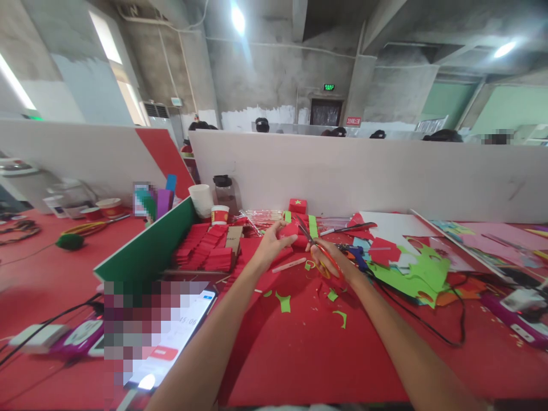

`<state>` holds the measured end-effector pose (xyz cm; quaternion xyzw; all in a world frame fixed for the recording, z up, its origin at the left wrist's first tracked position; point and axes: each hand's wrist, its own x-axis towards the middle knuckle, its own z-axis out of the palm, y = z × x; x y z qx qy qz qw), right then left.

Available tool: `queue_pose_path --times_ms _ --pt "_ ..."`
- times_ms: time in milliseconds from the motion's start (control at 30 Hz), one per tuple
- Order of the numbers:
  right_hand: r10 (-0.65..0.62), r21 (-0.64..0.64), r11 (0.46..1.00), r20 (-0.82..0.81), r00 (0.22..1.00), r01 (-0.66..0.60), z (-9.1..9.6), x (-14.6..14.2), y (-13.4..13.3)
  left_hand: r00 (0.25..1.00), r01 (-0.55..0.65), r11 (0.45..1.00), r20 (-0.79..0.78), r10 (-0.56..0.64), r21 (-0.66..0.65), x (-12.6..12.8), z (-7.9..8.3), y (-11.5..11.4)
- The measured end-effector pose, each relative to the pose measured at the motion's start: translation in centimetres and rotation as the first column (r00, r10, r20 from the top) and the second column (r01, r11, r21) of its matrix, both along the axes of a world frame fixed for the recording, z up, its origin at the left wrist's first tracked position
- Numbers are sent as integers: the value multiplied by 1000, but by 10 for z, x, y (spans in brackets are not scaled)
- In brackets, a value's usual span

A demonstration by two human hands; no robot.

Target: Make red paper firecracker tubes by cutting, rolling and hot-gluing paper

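Observation:
My left hand (pixel 271 246) is closed on a piece of red paper (pixel 290 230), pinched between thumb and fingers over the middle of the table. In my right hand (pixel 320 256) is a pair of scissors (pixel 335 264) with orange-red handles. Its blades point up and left, beside the red paper; whether they touch it I cannot tell. Just behind both hands stands a small red box (pixel 298 205) with a yellow-green star. A pale pink pen-like stick (pixel 289 265) lies below my left hand. Light-green paper scraps (pixel 283 302) are scattered in front of my hands.
Stacked red paper pieces (pixel 205 251) lie left, by a green divider (pixel 145 245). A lit phone (pixel 180 331) leans near my left forearm. Green paper sheets (pixel 411 274), a blue glue gun (pixel 358 257) and a black cable (pixel 460 319) lie right. Cups and a bottle (pixel 225 194) stand behind.

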<state>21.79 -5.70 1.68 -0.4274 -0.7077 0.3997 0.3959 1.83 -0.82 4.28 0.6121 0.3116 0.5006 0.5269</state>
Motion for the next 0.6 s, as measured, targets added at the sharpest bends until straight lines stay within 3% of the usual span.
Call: queue_pose_path --times_ms 267,600 --pt "-34 -14 999 -44 998 34 -3 -10 -3 970 33 999 242 -22 -40 0 -4 5" --pt "-41 -38 999 -70 997 39 -5 -14 -3 960 -92 994 262 103 -53 3 -6 11"
